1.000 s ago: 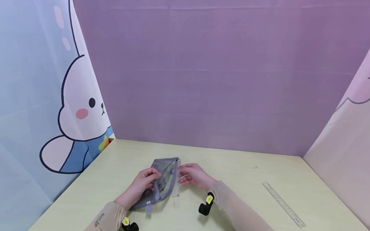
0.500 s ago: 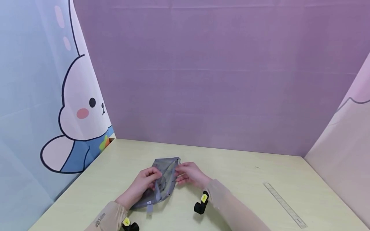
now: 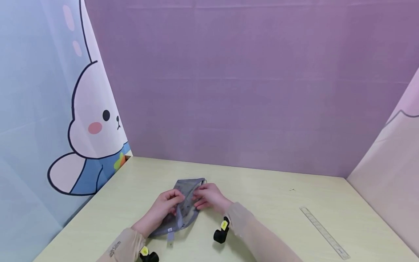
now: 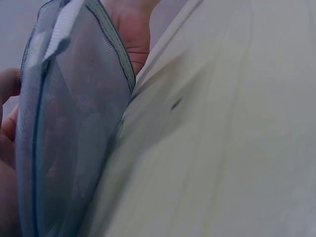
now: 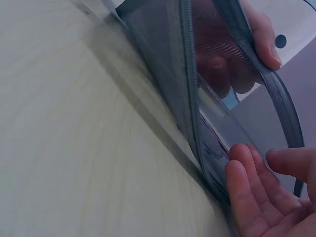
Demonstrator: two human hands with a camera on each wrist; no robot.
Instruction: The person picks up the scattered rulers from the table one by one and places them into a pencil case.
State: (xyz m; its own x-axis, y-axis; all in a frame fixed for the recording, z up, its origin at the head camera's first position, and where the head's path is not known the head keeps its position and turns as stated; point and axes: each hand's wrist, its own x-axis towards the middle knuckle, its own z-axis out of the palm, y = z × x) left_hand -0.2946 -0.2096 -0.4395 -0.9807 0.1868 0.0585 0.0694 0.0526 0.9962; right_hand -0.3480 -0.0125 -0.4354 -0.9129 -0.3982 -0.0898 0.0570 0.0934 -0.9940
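Note:
A grey mesh zipper pouch (image 3: 188, 186) stands tilted on the table with its mouth open. My left hand (image 3: 162, 203) pinches one side of that mouth, thumb outside and fingertips seen through the mesh in the right wrist view. At the opening, my right hand (image 3: 211, 196) has its thumb and fingers about the end of a clear ruler (image 5: 222, 111). Most of the ruler lies inside the pouch, behind the zipper edge (image 5: 190, 74). In the left wrist view, the mesh side (image 4: 74, 123) covers much of both hands.
Another clear ruler (image 3: 324, 233) lies slanted on the right of the pale wooden table (image 3: 262, 218). Farther back is a small thin dark thing (image 3: 292, 189). A purple curtain (image 3: 235, 91) rises behind the table, and a rabbit-print cloth (image 3: 88, 120) hangs on the left.
My right hand has moved left to the pouch's mouth, and the clear ruler it holds has gone from beside the pouch to inside it. My left hand keeps its hold.

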